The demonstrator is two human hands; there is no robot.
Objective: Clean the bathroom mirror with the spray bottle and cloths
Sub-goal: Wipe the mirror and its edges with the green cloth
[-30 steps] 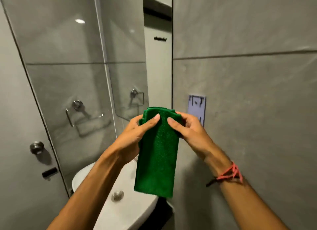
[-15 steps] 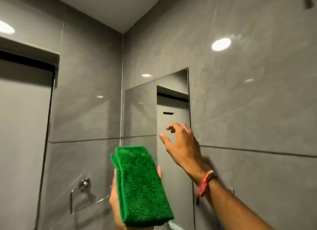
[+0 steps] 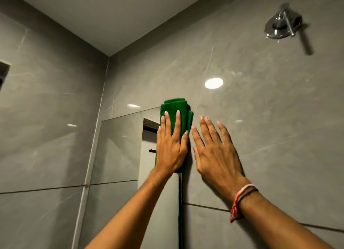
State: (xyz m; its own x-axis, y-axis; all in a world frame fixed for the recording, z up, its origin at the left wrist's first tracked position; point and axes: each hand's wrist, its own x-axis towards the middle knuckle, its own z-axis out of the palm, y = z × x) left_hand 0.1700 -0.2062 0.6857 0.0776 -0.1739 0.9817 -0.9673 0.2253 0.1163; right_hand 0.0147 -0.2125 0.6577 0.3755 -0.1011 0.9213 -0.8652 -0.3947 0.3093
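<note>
Wiping step: left hand (image 3: pixel 171 148) is pressing the folded green cloth (image 3: pixel 176 109) flat on the mirror (image 3: pixel 121 152) top corner; right hand (image 3: pixel 214 150) is lying spread on the wall tile (image 3: pixel 260 118), empty. Next, likely firm strokes across the glass.

Both your arms reach up and forward, forearms rising from the lower edge of the view. Your left hand (image 3: pixel 170 148) lies flat, palm forward, fingers together and pointing up, pressing down on a folded green cloth (image 3: pixel 175 109). Your right hand (image 3: pixel 216 152) is spread open just beside it, palm flat, fingers fanned upward, holding nothing. A red and white thread band (image 3: pixel 240 200) circles your right wrist.
</note>
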